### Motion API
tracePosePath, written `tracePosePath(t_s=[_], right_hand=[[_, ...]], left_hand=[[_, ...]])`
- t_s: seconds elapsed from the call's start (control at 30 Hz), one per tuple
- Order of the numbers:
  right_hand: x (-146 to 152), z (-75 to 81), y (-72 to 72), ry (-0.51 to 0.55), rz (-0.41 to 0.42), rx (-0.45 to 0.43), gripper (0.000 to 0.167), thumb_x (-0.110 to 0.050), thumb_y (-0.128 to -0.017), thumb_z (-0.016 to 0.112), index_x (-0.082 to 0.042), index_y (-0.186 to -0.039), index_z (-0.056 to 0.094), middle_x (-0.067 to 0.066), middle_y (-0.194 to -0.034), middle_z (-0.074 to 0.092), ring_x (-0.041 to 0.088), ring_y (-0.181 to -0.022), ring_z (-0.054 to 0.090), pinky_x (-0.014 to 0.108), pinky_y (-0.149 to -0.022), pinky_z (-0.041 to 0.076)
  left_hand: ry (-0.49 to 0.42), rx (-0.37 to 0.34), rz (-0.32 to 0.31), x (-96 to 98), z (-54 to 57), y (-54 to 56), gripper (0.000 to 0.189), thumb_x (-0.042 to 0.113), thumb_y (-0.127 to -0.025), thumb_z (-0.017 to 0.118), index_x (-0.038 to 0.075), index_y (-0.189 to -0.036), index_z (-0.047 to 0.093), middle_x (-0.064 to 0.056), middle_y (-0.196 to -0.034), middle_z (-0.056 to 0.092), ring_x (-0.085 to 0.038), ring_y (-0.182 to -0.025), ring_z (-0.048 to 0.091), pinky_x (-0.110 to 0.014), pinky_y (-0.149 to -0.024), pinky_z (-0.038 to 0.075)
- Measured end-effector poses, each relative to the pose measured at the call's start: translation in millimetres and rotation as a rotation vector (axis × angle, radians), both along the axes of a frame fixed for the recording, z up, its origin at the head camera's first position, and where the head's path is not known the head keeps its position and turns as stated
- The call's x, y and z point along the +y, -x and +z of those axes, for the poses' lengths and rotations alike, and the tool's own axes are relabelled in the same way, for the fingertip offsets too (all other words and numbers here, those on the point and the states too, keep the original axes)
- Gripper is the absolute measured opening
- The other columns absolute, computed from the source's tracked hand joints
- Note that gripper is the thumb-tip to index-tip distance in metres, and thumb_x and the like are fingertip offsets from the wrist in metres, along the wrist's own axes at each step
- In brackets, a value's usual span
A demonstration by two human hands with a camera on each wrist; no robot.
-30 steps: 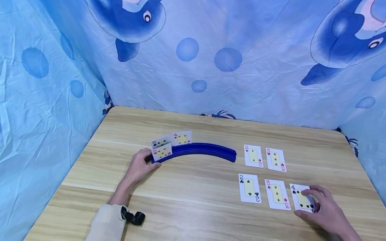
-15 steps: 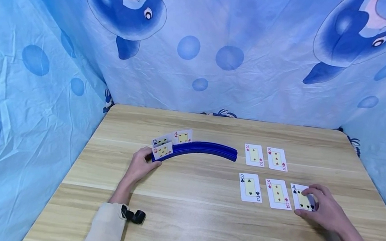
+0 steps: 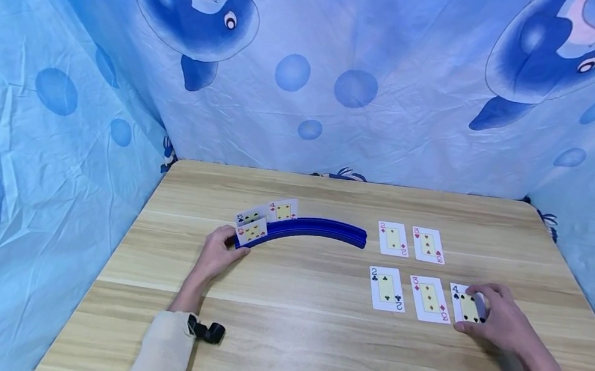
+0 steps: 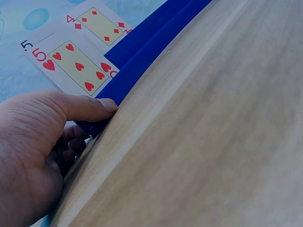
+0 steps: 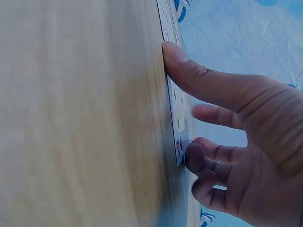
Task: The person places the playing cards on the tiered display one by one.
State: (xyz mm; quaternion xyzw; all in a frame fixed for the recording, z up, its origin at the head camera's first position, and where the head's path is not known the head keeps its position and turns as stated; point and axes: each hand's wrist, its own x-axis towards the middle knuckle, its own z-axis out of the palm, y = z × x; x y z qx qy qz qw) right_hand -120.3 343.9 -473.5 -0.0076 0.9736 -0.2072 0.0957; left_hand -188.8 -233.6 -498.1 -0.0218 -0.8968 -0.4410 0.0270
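Observation:
My left hand [image 3: 216, 254] grips the left end of a curved blue card holder [image 3: 320, 229], thumb in front and fingers behind. Several cards stand in that end: the five of hearts [image 4: 78, 66] in front, a black five [image 3: 252, 217] partly covered behind it, and the four of diamonds [image 4: 99, 26]. At the right, my right hand [image 3: 504, 316] pinches the four of spades [image 3: 468, 306] between thumb and fingers across its top and bottom edges. That card lies on the table, its right side partly hidden by the hand.
Left of it lie the three of diamonds [image 3: 430, 299] and two of clubs [image 3: 387, 289]. The two of diamonds [image 3: 393, 239] and three of hearts [image 3: 428, 245] form a row behind. A blue dolphin curtain [image 3: 389, 141] encloses the wooden table [image 3: 288, 329] at the back and sides.
The right index finger has shifted from the face of the four of spades to its top edge. The left hand keeps its hold on the card holder.

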Motion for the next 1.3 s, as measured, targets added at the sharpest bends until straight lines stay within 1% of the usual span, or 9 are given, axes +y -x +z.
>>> tracePosePath(t_s=[0.13, 0.27, 0.5, 0.6, 0.73, 0.87, 0.97, 1.1, 1.3], right_hand=[[-0.7, 1.9, -0.9, -0.052, -0.020, 0.020, 0.120, -0.057, -0.059, 0.090, 0.000, -0.149, 0.035, 0.046, -0.140, 0.025, 0.056, -0.106, 0.046, 0.067, -0.078, 0.046], [-0.7, 3.6, 1.8, -0.108, -0.028, 0.043, 0.130, -0.060, -0.057, 0.089, 0.002, -0.153, 0.027, 0.045, -0.136, 0.027, 0.055, -0.100, 0.050, 0.059, -0.068, 0.049], [1.8, 3.3, 5.1, -0.171, -0.041, 0.046, 0.125, -0.067, -0.054, 0.087, 0.009, -0.141, 0.041, 0.041, -0.125, 0.028, 0.046, -0.086, 0.051, 0.044, -0.060, 0.047], [3.2, 2.3, 3.6, -0.172, -0.063, 0.060, 0.123, -0.068, -0.052, 0.087, 0.010, -0.137, 0.042, 0.042, -0.127, 0.027, 0.046, -0.084, 0.052, 0.047, -0.060, 0.047], [6.1, 4.1, 2.2, -0.158, -0.093, 0.073, 0.120, -0.064, -0.055, 0.088, 0.011, -0.135, 0.040, 0.044, -0.127, 0.035, 0.051, -0.092, 0.053, 0.057, -0.068, 0.048], [11.0, 8.7, 2.9, -0.130, -0.082, 0.096, 0.101, -0.049, -0.066, 0.089, 0.013, -0.133, 0.045, 0.041, -0.121, 0.052, 0.053, -0.101, 0.055, 0.060, -0.077, 0.049], [15.6, 13.4, 2.4, -0.101, -0.055, 0.142, 0.078, -0.033, -0.072, 0.087, 0.012, -0.126, 0.053, 0.035, -0.108, 0.063, 0.042, -0.088, 0.062, 0.045, -0.067, 0.051], [22.5, 20.0, -0.9, -0.062, -0.007, 0.228, 0.050, -0.015, -0.078, 0.083, 0.009, -0.117, 0.060, 0.020, -0.085, 0.069, 0.019, -0.069, 0.058, 0.025, -0.055, 0.040], [28.2, 27.0, -7.1, -0.026, 0.019, 0.262, 0.030, -0.003, -0.085, 0.073, 0.006, -0.112, 0.065, 0.014, -0.080, 0.070, 0.005, -0.063, 0.052, 0.020, -0.050, 0.038]], left_hand=[[0.000, 0.007, -0.005, 0.0, 0.3, 0.1, 0.038, 0.008, -0.082, 0.078, -0.006, -0.116, 0.067, -0.024, -0.118, 0.066, -0.037, -0.111, 0.061, -0.047, -0.096, 0.052], [0.000, 0.009, -0.006, -0.3, 0.4, 0.2, 0.038, 0.008, -0.082, 0.078, -0.006, -0.116, 0.067, -0.024, -0.118, 0.066, -0.036, -0.111, 0.061, -0.047, -0.096, 0.052], [-0.004, 0.001, -0.005, -0.7, -1.0, 0.5, 0.040, 0.008, -0.082, 0.079, -0.006, -0.117, 0.067, -0.024, -0.119, 0.065, -0.038, -0.113, 0.061, -0.050, -0.098, 0.052], [-0.005, -0.005, -0.002, -0.9, -1.4, 0.9, 0.041, 0.008, -0.081, 0.079, -0.005, -0.118, 0.067, -0.024, -0.119, 0.065, -0.037, -0.113, 0.061, -0.050, -0.099, 0.051], [-0.007, -0.014, 0.003, -1.0, -2.0, 1.4, 0.041, 0.008, -0.082, 0.079, -0.005, -0.118, 0.067, -0.024, -0.120, 0.065, -0.037, -0.114, 0.060, -0.050, -0.100, 0.051], [-0.009, -0.017, 0.006, -1.0, -1.8, 1.3, 0.042, 0.009, -0.082, 0.079, -0.005, -0.119, 0.066, -0.024, -0.120, 0.065, -0.037, -0.114, 0.060, -0.051, -0.101, 0.050], [0.003, -0.004, 0.005, -1.4, -2.0, 0.9, 0.041, 0.008, -0.081, 0.079, -0.006, -0.118, 0.067, -0.024, -0.118, 0.066, -0.036, -0.112, 0.061, -0.049, -0.098, 0.051], [0.037, 0.036, 0.003, -2.1, -3.1, 0.5, 0.037, 0.008, -0.080, 0.080, -0.006, -0.113, 0.069, -0.023, -0.113, 0.068, -0.034, -0.106, 0.062, -0.042, -0.092, 0.051], [0.038, 0.030, -0.001, -1.8, -2.6, 0.7, 0.037, 0.008, -0.080, 0.080, -0.007, -0.112, 0.068, -0.023, -0.113, 0.068, -0.035, -0.107, 0.061, -0.043, -0.094, 0.051]])
